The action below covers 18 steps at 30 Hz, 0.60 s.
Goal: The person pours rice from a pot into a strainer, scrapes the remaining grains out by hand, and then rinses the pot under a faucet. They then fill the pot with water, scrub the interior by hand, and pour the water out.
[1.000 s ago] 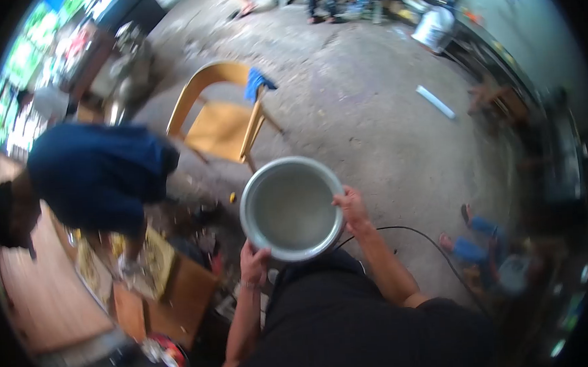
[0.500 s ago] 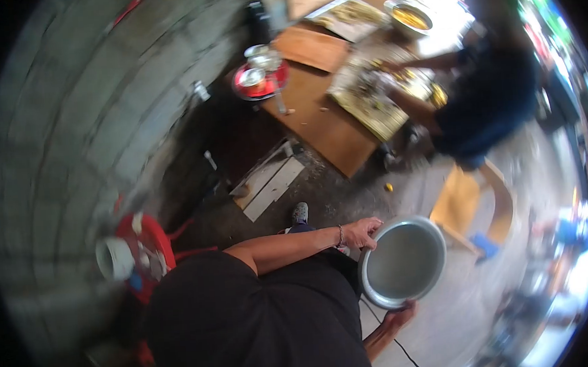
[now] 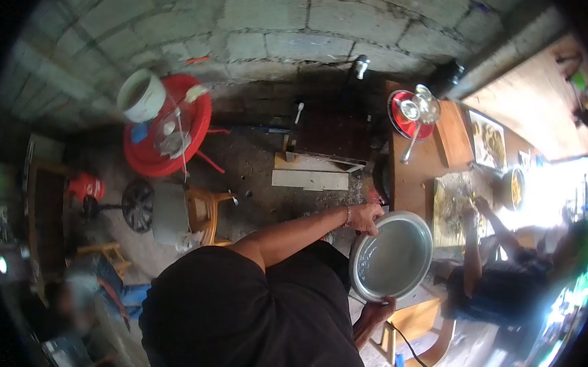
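A round grey metal pot (image 3: 392, 257) with a wide rim is held in front of my body, its opening facing up toward me. My left hand (image 3: 365, 218), with a bracelet at the wrist, grips the rim at its upper left. Closed on the pot's lower edge is my right hand (image 3: 382, 310), its fingers partly hidden beneath. Inside the pot, the grey surface has a shiny, wet-looking sheen.
A brown table (image 3: 410, 177) at right bears a red tray (image 3: 403, 130) with glassware, a wooden board (image 3: 456, 135) and a bowl (image 3: 514, 188). A co-worker (image 3: 505, 285) works there. A red stool (image 3: 201, 115) holds a white bucket (image 3: 142, 97). Another person (image 3: 90, 294) is at lower left. A wooden chair (image 3: 414, 323) stands below the pot.
My view has turned left, bringing the red stool, the wall and a second person into sight. The pot stays in both my hands.
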### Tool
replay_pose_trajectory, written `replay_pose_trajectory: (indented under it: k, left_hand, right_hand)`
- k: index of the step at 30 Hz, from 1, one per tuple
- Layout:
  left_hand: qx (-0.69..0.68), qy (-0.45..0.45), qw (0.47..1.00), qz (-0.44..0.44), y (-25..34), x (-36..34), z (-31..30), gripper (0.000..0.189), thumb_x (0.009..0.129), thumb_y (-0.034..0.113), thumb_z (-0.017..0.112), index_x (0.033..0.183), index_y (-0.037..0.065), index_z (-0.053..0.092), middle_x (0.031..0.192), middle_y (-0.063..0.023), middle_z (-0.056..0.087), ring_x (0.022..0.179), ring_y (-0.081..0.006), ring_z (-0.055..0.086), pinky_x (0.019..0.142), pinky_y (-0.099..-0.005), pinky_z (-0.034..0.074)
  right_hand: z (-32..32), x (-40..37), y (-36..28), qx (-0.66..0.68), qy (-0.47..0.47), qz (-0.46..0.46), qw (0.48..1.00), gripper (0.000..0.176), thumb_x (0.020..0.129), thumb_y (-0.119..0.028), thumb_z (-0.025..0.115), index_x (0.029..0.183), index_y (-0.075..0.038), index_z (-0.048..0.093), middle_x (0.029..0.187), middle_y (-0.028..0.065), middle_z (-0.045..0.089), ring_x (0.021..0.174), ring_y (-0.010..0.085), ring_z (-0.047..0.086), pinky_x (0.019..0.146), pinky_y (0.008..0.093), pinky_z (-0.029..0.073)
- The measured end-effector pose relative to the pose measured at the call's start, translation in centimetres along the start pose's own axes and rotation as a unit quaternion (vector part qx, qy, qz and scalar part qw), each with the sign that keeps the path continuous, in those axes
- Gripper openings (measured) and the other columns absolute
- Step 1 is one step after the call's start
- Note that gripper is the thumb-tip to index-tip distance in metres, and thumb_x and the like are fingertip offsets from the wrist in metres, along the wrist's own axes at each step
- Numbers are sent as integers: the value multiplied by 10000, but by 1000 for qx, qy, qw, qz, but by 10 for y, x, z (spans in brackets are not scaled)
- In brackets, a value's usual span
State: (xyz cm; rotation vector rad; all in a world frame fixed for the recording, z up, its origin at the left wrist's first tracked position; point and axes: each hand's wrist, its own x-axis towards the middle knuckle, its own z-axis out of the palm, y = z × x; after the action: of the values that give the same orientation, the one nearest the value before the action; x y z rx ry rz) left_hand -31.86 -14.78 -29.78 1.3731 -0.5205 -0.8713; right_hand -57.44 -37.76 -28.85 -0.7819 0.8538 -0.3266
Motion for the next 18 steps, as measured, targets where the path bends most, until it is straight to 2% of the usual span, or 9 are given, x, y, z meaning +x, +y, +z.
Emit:
replay_pose_trajectory:
  k: [1,2,3,4,5,7,12,15,18]
  left_hand:
    - [4,30,999,11,-1,-6,-5,355,685,64,731,1031,-16,713,899,-55,682,745,-128,646,646,-307,544]
    - [48,110,991,55,-7,-17,-8,398,688,76,750,1073,-14,705,891,-54,688,775,-131,645,669,-312,549]
    - [-23,103,993,-43,17,-38,-13,453,694,79,769,1132,-13,693,1003,-75,686,892,-151,654,768,-332,562]
    - [-3,142,990,12,-12,-37,-16,447,714,62,771,1150,-5,694,1084,-76,684,979,-158,650,841,-336,560]
    - [-66,125,990,26,-41,-36,-23,485,728,44,773,1201,3,676,1123,-71,683,992,-158,657,867,-333,560]
    - [-85,192,978,-7,-16,-64,-27,595,739,4,744,1317,5,601,1164,-81,664,1031,-170,652,925,-347,540]
    - [-158,271,949,-4,-5,-99,-33,557,748,11,752,1289,9,620,1144,-70,679,1089,-165,633,990,-357,509]
    - [-114,327,938,-1,-27,-106,-37,567,743,9,752,1296,15,624,1138,-58,684,1091,-166,633,990,-356,512]
    - [-145,392,909,-8,-39,-119,-33,580,729,-25,746,1293,45,635,1120,-31,685,1055,-149,631,959,-337,514]
  right_hand:
    - [11,8,-5,-13,-4,13,1000,594,747,-133,622,1302,63,548,1271,186,598,1188,317,579,1079,467,451]
    - [21,19,-8,-10,-35,44,998,569,748,-135,626,1277,65,564,1260,194,601,1195,323,579,1073,485,458]
    - [43,17,-13,-19,-30,82,996,475,752,-136,631,1191,44,612,1238,181,615,1189,328,581,1053,500,469]
    - [37,29,-16,-43,-47,85,994,368,766,-195,655,1094,-28,651,1196,155,639,1162,304,588,1024,472,489]
    - [31,53,-13,-73,-47,88,992,310,770,-169,653,1064,-74,627,1147,97,641,1105,269,596,975,458,504]
    - [75,53,-18,-86,-84,32,992,289,758,-42,594,1045,-73,603,1031,56,628,1014,226,606,926,410,512]
    - [112,84,-10,-135,-160,49,977,295,738,9,558,1027,-32,595,997,54,632,953,204,601,897,362,496]
    - [109,120,5,-132,-188,87,969,286,742,4,552,1021,-29,601,986,60,641,942,198,607,888,350,498]
    - [152,113,12,-160,-221,141,952,287,732,-33,563,1014,-41,619,999,81,642,956,245,624,854,395,521]
